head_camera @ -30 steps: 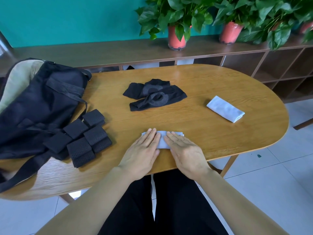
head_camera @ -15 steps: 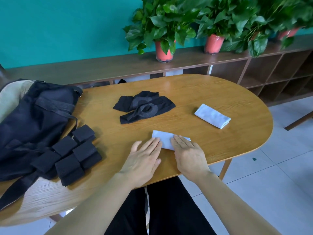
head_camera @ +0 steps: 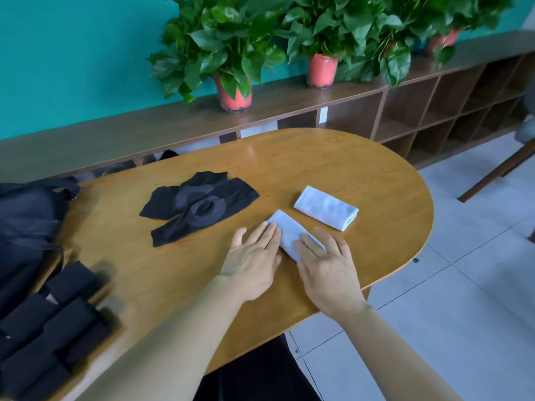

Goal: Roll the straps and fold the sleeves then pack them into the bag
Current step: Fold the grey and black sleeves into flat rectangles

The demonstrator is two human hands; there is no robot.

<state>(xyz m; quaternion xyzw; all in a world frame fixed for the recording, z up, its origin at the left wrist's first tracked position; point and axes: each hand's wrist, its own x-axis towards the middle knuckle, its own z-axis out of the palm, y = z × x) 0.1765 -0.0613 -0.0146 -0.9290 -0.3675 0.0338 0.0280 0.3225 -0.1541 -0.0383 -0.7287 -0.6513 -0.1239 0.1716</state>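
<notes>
Left grip [head_camera: 252, 261] and right grip [head_camera: 327, 266], spread flat, press the nearer white sleeve [head_camera: 286, 233]; rolled straps [head_camera: 66, 322] lie beside the bag [head_camera: 26, 227].

Left hand [head_camera: 251, 259] and right hand [head_camera: 327, 263] (fingers straight) press a folded white sleeve [head_camera: 286, 234] flat.

bare table [head_camera: 333, 169] beyond black sleeves [head_camera: 199, 206].

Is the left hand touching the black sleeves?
No, the left hand rests at the nearer white sleeve, bare table separating it from the black sleeves.
</notes>
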